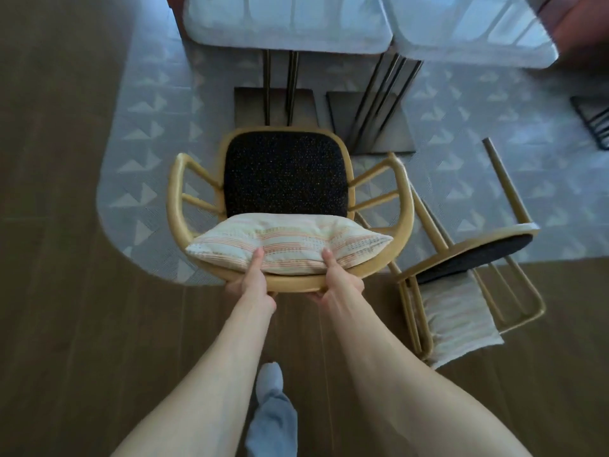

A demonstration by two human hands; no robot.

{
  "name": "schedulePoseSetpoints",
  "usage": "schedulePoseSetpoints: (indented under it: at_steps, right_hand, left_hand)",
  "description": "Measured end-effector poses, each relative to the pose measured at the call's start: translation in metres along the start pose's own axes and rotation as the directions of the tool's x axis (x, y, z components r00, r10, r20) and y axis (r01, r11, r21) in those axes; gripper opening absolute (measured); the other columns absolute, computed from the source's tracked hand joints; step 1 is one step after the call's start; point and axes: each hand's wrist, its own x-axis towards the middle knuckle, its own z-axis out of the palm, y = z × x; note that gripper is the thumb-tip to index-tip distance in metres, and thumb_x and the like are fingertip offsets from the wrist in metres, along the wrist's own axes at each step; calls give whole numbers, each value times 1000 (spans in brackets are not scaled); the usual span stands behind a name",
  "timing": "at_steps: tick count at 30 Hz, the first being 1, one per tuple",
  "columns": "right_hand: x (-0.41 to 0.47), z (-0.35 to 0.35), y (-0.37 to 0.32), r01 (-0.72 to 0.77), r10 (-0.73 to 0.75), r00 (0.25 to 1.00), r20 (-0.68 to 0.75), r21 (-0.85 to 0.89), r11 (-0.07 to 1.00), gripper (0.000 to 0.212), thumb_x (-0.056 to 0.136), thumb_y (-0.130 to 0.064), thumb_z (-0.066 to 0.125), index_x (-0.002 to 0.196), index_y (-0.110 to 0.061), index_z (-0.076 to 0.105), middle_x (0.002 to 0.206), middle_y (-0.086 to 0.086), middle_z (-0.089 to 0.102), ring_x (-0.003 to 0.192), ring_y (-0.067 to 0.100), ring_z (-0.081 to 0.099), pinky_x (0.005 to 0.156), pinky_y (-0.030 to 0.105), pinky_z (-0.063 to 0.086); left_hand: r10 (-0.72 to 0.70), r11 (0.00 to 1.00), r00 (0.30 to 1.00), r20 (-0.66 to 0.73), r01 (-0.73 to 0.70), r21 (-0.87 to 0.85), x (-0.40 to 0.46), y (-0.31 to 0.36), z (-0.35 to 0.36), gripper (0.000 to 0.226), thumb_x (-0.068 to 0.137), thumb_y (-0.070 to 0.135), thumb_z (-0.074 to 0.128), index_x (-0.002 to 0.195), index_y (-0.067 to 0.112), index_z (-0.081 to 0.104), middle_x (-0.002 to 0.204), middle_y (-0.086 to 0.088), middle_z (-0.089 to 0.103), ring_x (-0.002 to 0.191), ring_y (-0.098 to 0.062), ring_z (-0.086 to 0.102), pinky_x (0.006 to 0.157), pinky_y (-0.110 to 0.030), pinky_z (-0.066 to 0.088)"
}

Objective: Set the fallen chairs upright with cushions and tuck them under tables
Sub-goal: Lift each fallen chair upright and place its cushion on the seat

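Note:
A gold-framed chair (197, 173) with a black speckled seat stands upright in front of me, facing a white table (286, 24). A striped cream cushion (290, 247) leans against its curved backrest. My left hand (253, 282) and my right hand (339, 278) both grip the top rail of that backrest, thumbs pressing on the cushion. To the right, a second gold chair (468, 258) lies on its side, with another striped cushion (458, 321) under its frame on the floor.
A second white table (474, 31) stands at the back right; both tables rest on dark bar legs with flat base plates (273, 107). A pale patterned rug (148, 153) covers the floor under them. My socked foot (270, 404) is on the wooden floor.

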Motion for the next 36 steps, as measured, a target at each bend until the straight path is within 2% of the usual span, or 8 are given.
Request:
schedulePoseSetpoints:
  at_steps: [4, 8, 12, 17, 19, 24, 30, 36]
  right_hand:
    - [12, 33, -28, 42, -44, 999, -28, -45, 998, 52, 70, -36, 93, 102, -6, 65, 97, 17, 73, 77, 36, 74, 46, 47, 60]
    - [16, 52, -52, 52, -56, 998, -42, -75, 996, 46, 71, -37, 93, 81, -13, 55, 91, 15, 71, 78, 37, 74, 50, 54, 61]
    - [17, 67, -70, 62, -61, 998, 9, -105, 993, 49, 75, -38, 89, 100, -7, 62, 94, 15, 74, 75, 34, 75, 44, 46, 60]
    - [15, 66, -84, 41, -33, 997, 66, -127, 991, 57, 79, -38, 87, 117, -3, 62, 103, 18, 72, 83, 36, 75, 60, 53, 64]
    - [9, 54, -85, 56, -36, 988, 150, -126, 990, 57, 84, -40, 81, 123, -3, 60, 107, 19, 72, 84, 36, 75, 61, 52, 64]
    - [2, -15, -99, 94, -69, 973, 222, -106, 990, 53, 99, -47, 59, 132, -6, 58, 122, 20, 67, 94, 36, 73, 67, 50, 65]
    - [31, -157, -144, 171, -190, 953, 236, 98, 980, 44, 105, -35, 53, 125, 2, 61, 111, 20, 72, 98, 34, 74, 83, 46, 63]
    - [93, -310, -195, 200, -233, 902, 364, 125, 972, 32, 106, -30, 49, 110, -2, 65, 111, 22, 70, 101, 33, 67, 83, 38, 56]
  left_hand:
    - [25, 1000, 999, -40, -25, 5, 9, 25, 41, 40, 73, 28, 90, 84, 18, 53, 84, 0, 60, 74, -22, 63, 57, -38, 58]
    - [34, 999, 998, -62, -32, 27, 15, 42, 63, 40, 72, 31, 91, 78, 23, 52, 84, -1, 62, 72, -20, 63, 53, -36, 58]
    - [54, 997, 998, -28, -53, 62, 17, 57, 78, 39, 76, 32, 88, 80, 23, 50, 85, -3, 60, 68, -21, 60, 37, -31, 53]
    - [85, 993, 996, -18, -83, 89, 13, 65, 83, 50, 77, 35, 87, 107, 13, 54, 96, -8, 62, 86, -31, 66, 69, -49, 64]
    - [126, 988, 991, 41, -129, 87, 8, 55, 77, 44, 81, 43, 81, 101, 12, 57, 104, -10, 66, 94, -29, 70, 75, -47, 64]
    - [102, 978, 977, 187, -133, 159, -31, -21, 62, 32, 96, 47, 63, 96, 15, 60, 94, -4, 59, 91, -19, 60, 78, -42, 61]
    - [-34, 968, 917, 398, -69, 241, -108, -150, 101, 41, 103, 41, 49, 121, 6, 59, 104, -13, 65, 95, -27, 65, 86, -45, 57]
    - [39, 926, 878, 478, -212, 313, -196, -266, 168, 28, 103, 30, 52, 108, 6, 65, 96, -14, 74, 88, -27, 72, 83, -44, 60]
